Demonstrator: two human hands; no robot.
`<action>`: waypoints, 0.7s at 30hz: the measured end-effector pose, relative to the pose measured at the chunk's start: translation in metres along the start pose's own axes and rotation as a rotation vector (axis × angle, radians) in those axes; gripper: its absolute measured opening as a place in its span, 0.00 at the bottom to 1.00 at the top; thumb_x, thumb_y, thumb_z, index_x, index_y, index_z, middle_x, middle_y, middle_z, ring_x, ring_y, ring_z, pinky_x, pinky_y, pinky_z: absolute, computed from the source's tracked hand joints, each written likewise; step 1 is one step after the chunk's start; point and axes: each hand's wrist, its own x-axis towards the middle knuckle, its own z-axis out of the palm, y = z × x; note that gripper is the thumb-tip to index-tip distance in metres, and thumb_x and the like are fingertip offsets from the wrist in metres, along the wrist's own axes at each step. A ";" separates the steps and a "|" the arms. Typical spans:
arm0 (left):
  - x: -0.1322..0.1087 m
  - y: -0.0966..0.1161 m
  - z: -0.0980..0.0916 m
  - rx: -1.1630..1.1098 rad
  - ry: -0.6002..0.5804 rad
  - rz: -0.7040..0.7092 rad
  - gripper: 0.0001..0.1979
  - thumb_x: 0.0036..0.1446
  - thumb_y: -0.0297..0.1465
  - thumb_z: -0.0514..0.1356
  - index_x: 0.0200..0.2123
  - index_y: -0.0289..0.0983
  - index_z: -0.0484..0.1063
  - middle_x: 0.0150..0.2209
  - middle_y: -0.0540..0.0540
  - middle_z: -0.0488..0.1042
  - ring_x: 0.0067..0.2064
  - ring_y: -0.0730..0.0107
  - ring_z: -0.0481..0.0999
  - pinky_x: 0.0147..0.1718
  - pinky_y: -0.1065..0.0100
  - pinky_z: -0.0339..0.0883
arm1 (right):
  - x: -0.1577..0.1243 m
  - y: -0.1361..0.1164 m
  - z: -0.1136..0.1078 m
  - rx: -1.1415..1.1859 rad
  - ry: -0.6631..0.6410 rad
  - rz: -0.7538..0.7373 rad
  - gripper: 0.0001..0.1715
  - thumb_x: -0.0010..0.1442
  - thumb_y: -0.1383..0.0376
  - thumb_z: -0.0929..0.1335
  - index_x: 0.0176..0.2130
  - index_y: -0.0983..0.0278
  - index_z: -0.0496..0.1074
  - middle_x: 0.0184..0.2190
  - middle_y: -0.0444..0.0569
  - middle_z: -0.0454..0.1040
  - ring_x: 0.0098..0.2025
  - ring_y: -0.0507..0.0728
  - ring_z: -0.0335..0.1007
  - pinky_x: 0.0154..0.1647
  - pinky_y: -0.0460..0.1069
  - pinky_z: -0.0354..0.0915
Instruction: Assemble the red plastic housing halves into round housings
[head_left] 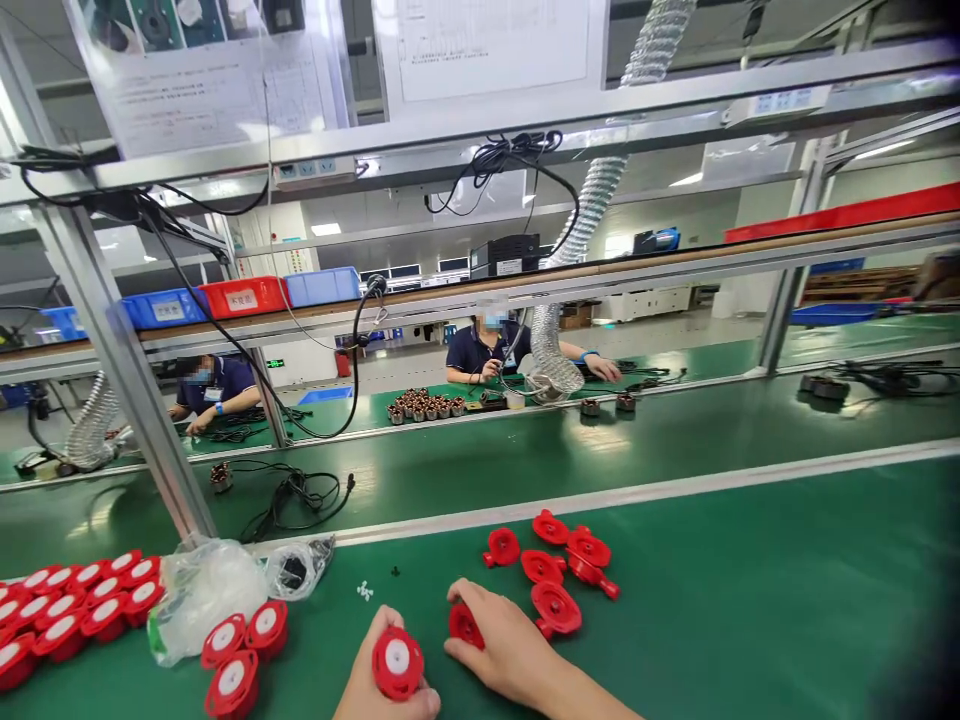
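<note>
The left hand (361, 680) is closed around a round red plastic housing with a white disc on its face (397, 663), the disc turned up toward the head camera. The right hand (504, 640) has its thumb and fingers curled about a red plastic cup-shaped part with a darker centre (466, 627); whether that part rests on the green tabletop (750, 610) cannot be told. The key relation is between these two pieces: the cup-shaped part lies just right of the housing and slightly farther from the body, with a narrow gap between. Its long axis is hidden by the fingers. Beyond the right hand and to its right sits a loose group of red flanged parts with short stems (556, 608), the right hand clearly nearer to them. Small white pieces (364, 591) lie beyond the left hand, and three red white-disc housings (232, 680) stand to its left beside a crumpled clear plastic bag (214, 590). A pale metal edge strip (465, 522) bounds the far side; wide open tabletop stretches rightward.
</note>
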 end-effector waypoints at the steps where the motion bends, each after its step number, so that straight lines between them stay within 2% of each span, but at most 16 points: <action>1: 0.000 -0.002 -0.002 0.001 0.002 -0.012 0.37 0.42 0.51 0.77 0.45 0.43 0.59 0.25 0.58 0.64 0.24 0.77 0.64 0.27 0.74 0.56 | 0.001 0.001 0.002 0.087 0.012 0.031 0.17 0.55 0.61 0.74 0.45 0.59 0.70 0.43 0.48 0.77 0.46 0.61 0.72 0.48 0.53 0.65; 3: -0.001 -0.003 -0.006 0.030 0.038 -0.018 0.42 0.42 0.52 0.76 0.54 0.41 0.62 0.26 0.57 0.65 0.25 0.76 0.64 0.27 0.73 0.58 | 0.003 0.001 0.006 0.367 0.009 0.136 0.17 0.56 0.56 0.74 0.42 0.61 0.71 0.36 0.47 0.76 0.38 0.58 0.71 0.39 0.50 0.65; 5: -0.004 -0.003 -0.007 0.083 0.089 -0.027 0.43 0.42 0.53 0.76 0.56 0.39 0.67 0.30 0.52 0.70 0.29 0.72 0.68 0.31 0.71 0.62 | 0.005 -0.001 0.009 0.721 -0.051 0.279 0.23 0.56 0.48 0.74 0.39 0.63 0.71 0.27 0.43 0.71 0.27 0.53 0.66 0.27 0.46 0.58; 7: -0.008 -0.002 -0.006 0.137 0.088 -0.030 0.37 0.41 0.54 0.76 0.48 0.35 0.74 0.33 0.48 0.74 0.32 0.69 0.71 0.35 0.69 0.65 | 0.005 -0.005 0.010 1.026 -0.108 0.417 0.28 0.53 0.45 0.75 0.38 0.64 0.70 0.25 0.42 0.68 0.21 0.48 0.58 0.22 0.43 0.49; 9: -0.010 -0.003 -0.002 0.123 0.059 -0.044 0.34 0.39 0.54 0.76 0.40 0.35 0.75 0.34 0.45 0.76 0.34 0.67 0.73 0.35 0.68 0.66 | 0.004 -0.010 0.010 1.204 -0.130 0.490 0.27 0.50 0.48 0.77 0.38 0.65 0.71 0.29 0.46 0.73 0.21 0.46 0.57 0.22 0.41 0.49; 12: -0.011 -0.008 0.006 0.046 0.069 -0.119 0.32 0.39 0.53 0.77 0.36 0.36 0.71 0.28 0.49 0.73 0.28 0.70 0.71 0.30 0.69 0.65 | 0.001 -0.016 0.009 1.272 -0.144 0.527 0.25 0.47 0.54 0.77 0.39 0.66 0.73 0.37 0.53 0.78 0.21 0.44 0.57 0.21 0.41 0.48; 14: -0.013 -0.011 0.009 0.018 0.098 -0.107 0.32 0.40 0.51 0.77 0.38 0.37 0.71 0.27 0.52 0.69 0.26 0.73 0.67 0.28 0.71 0.62 | -0.001 -0.017 0.008 1.245 -0.144 0.516 0.24 0.46 0.55 0.77 0.38 0.66 0.73 0.35 0.51 0.77 0.20 0.43 0.53 0.20 0.41 0.44; 18: -0.017 -0.010 0.012 -0.063 0.141 -0.093 0.43 0.39 0.50 0.78 0.56 0.39 0.69 0.34 0.51 0.70 0.31 0.73 0.66 0.33 0.71 0.62 | -0.003 -0.017 0.005 1.203 -0.126 0.412 0.25 0.49 0.53 0.78 0.39 0.66 0.73 0.24 0.40 0.67 0.19 0.43 0.45 0.21 0.42 0.38; 19: -0.018 -0.007 0.012 -0.066 0.140 -0.114 0.44 0.40 0.50 0.78 0.57 0.39 0.69 0.35 0.50 0.71 0.32 0.72 0.67 0.34 0.71 0.63 | -0.004 -0.018 0.004 1.201 -0.124 0.386 0.26 0.49 0.52 0.78 0.40 0.66 0.73 0.23 0.39 0.65 0.19 0.43 0.44 0.21 0.42 0.37; 21: -0.020 -0.001 0.012 -0.033 0.126 -0.128 0.39 0.41 0.50 0.77 0.53 0.38 0.72 0.37 0.48 0.72 0.35 0.69 0.69 0.36 0.70 0.64 | -0.006 -0.020 0.004 1.202 -0.112 0.349 0.29 0.50 0.49 0.79 0.42 0.66 0.73 0.26 0.42 0.68 0.20 0.43 0.44 0.22 0.42 0.38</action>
